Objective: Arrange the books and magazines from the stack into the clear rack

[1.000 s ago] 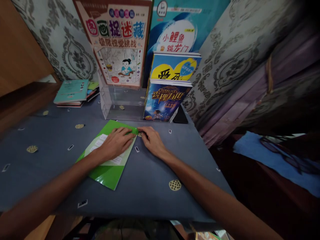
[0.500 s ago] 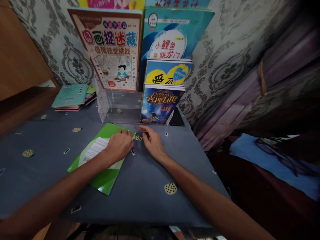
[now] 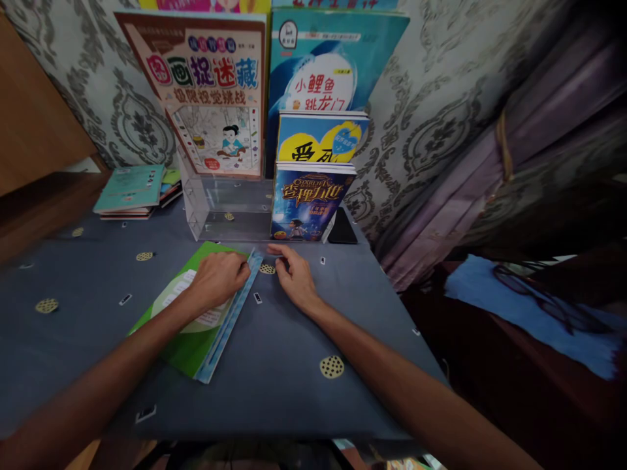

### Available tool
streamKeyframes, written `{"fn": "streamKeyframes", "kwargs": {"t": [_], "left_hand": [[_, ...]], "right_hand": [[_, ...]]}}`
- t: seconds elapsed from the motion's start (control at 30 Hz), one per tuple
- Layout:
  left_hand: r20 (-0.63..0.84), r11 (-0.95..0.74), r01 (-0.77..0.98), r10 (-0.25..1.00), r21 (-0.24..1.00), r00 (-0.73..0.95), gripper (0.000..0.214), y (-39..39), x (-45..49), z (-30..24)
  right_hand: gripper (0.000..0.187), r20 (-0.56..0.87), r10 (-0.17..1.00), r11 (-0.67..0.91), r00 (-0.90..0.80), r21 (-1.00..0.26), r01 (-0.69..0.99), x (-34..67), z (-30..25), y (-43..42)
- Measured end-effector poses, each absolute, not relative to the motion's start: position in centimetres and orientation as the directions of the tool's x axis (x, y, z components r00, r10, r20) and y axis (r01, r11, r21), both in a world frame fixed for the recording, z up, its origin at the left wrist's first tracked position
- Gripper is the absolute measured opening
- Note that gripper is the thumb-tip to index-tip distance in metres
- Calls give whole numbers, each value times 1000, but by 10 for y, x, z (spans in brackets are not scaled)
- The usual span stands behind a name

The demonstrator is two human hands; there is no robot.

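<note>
A green book with a pale oval panel of text lies slantwise on the table. My left hand is over its upper right part, fingers closed on the edge of the green cover. That cover edge is drawn back, and a strip of a light-blue page shows along the right side. The left fingertips are partly hidden behind the knuckles. Just right of the book, my right hand rests on its side on the tablecloth, fingers stretched out and thumb apart, holding nothing.
Behind my hands stands a clear acrylic rack with several books, including a brown picture book and a dark-blue book. A black phone-like slab leans beside it. Thin teal books are stacked at the left, and glasses lie on blue cloth at the right.
My left hand has shifted slightly left, pulling back the green cover's edge and uncovering a light-blue strip of page. The right hand stays in nearly the same place. The view has turned slightly.
</note>
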State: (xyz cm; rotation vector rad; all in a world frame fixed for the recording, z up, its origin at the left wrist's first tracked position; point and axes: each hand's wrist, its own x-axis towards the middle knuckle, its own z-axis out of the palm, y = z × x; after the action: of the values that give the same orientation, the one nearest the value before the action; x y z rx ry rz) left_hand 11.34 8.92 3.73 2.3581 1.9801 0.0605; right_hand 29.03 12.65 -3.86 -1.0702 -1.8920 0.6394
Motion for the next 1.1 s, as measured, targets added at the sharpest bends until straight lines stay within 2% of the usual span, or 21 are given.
{"fn": "streamKeyframes", "kwargs": {"t": [0.2, 0.3, 0.4, 0.57, 0.67, 0.77, 0.93, 1.1], "left_hand": [[12, -185, 982, 983, 41, 185, 34, 84, 118, 31], [12, -213, 977, 977, -25, 213, 35, 79, 122, 26], [4, -294, 955, 956, -45, 294, 34, 75, 116, 21], [4, -562, 818, 824, 126, 566, 40, 63, 65, 12], [-22, -609, 763, 778, 217, 628, 54, 44, 28, 10], [-53, -624, 740, 755, 251, 654, 61, 18, 7, 12], [-21, -648, 749, 754, 136, 657, 62, -17, 20, 15], [38, -658, 753, 753, 12, 657, 39, -29, 50, 10]], "right_hand": [[45, 463, 829, 559, -314, -720, 411, 290, -37, 123], [46, 484, 766, 637, -422, -659, 400, 288, -37, 121], [42, 417, 713, 688, -564, -571, 448, 285, -36, 116], [34, 324, 721, 686, -612, -454, 568, 281, -29, 106], [34, 277, 738, 673, -616, -376, 637, 278, -25, 104], [37, 244, 741, 671, -625, -314, 672, 273, -22, 108], [43, 222, 742, 670, -633, -285, 685, 261, -20, 118], [43, 251, 732, 681, -633, -285, 674, 257, -28, 114]]}}
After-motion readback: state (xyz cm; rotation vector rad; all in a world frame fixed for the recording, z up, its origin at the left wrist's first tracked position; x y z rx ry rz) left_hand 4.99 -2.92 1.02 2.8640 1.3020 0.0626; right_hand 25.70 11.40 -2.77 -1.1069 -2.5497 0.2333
